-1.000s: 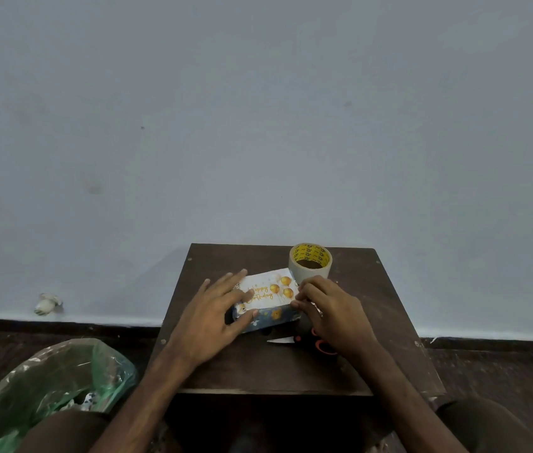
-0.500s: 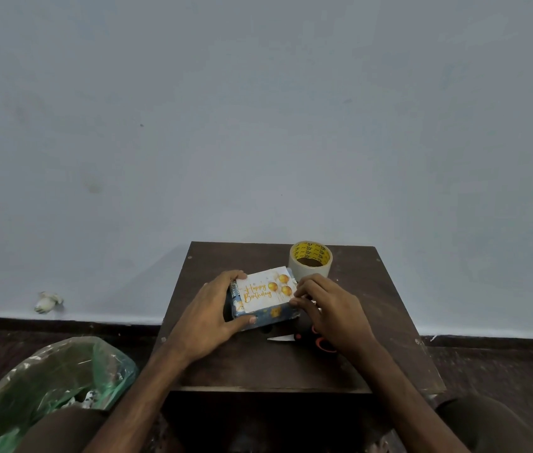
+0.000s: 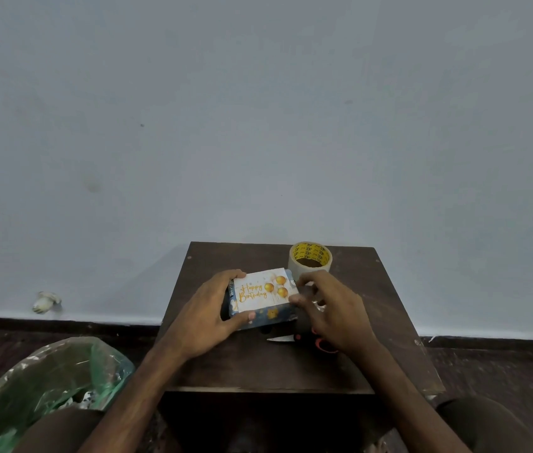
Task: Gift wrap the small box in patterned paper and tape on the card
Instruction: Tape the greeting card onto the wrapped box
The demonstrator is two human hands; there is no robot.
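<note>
1. Head view, hands: the left hand [image 3: 206,312] comes in from 7 o'clock, forearm slanting up across the table [image 3: 258,367]. It clasps the left end of the box [image 3: 273,317], with the fingers wrapped over the far edge and the thumb pressed on the near edge.
2. The right hand [image 3: 333,312] comes in from 5 o'clock with its fingers curled in a claw at the right end of the box. One fingertip sits at the far right corner of the card [image 3: 263,291] and the thumb tip at its near right edge. I cannot tell whether it is pinching anything.
3. Box: wrapped in blue patterned paper, it sits mid-table between the hands. Its long axis runs 9 to 3 o'clock, with the right end turned slightly away. Its blue near side faces the wearer. Whether it rests flat on the table is unclear.
4. Card: it lies on the box's top face, long axis along the box. The gold "Happy Birthday" reads upright to the wearer, with balloons at its right end.
5. Tape roll [image 3: 310,259]: it lies flat with its hole up, at 1 o'clock from the box, just beyond the right fingertips.
6. Scissors [image 3: 286,338]: they lie at 5 o'clock from the box with the blade pointing to 9 o'clock. The orange handles are partly under the right hand.
7. A green plastic bag [image 3: 46,387] sits on the floor at 8 o'clock from the table.
</note>
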